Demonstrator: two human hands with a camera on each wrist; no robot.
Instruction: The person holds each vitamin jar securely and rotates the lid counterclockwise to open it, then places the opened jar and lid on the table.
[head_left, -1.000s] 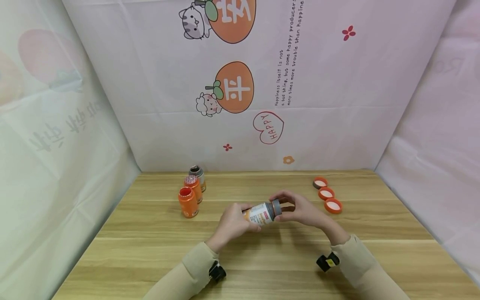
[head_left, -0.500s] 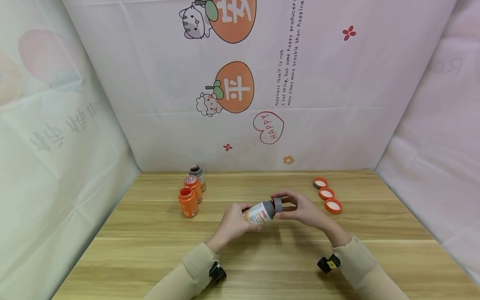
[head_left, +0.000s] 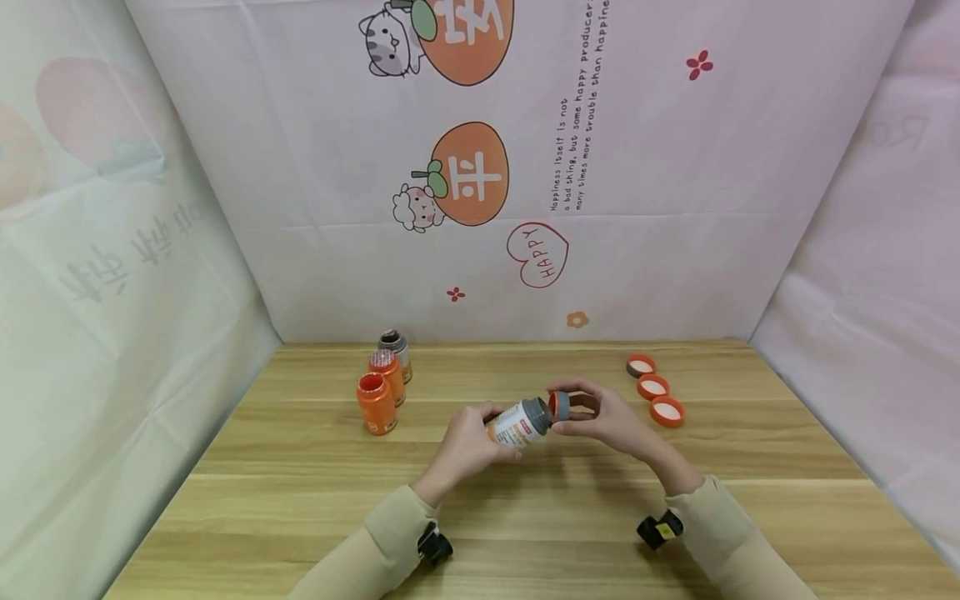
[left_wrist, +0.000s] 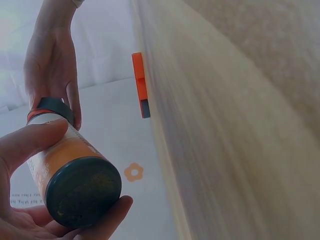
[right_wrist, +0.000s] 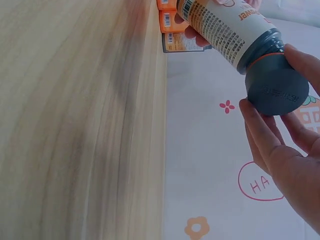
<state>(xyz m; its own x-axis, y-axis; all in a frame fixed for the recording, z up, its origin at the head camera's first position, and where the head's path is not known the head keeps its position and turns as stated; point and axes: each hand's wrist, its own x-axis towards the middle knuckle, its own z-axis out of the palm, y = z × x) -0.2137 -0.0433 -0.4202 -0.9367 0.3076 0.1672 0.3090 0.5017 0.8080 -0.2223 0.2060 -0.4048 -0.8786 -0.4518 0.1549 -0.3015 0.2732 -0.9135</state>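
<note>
My left hand [head_left: 468,446] grips a white and orange pill bottle [head_left: 514,426] with a grey neck. The bottle is held tilted above the table, its mouth toward the right. With thumb and fingers, my right hand [head_left: 609,423] pinches a grey screw cap [head_left: 562,406], whose orange inner side shows in the head view. The cap sits just off the bottle's mouth, a narrow gap between them. In the left wrist view the dark base of the bottle [left_wrist: 82,192] faces the camera. The right wrist view shows the top of the cap [right_wrist: 277,89] between the fingers.
At the back left of the wooden table [head_left: 315,492] stand an orange bottle [head_left: 377,406], a second orange bottle [head_left: 392,379] and a grey one [head_left: 406,360], all uncapped. Three caps [head_left: 652,387] lie in a row at the back right. A printed cloth [head_left: 637,250] hangs behind.
The cap has come off the bottle's mouth and moved slightly right with my right hand, its orange inside now showing. My left hand has hardly moved, while the bottle's neck has turned slightly.
</note>
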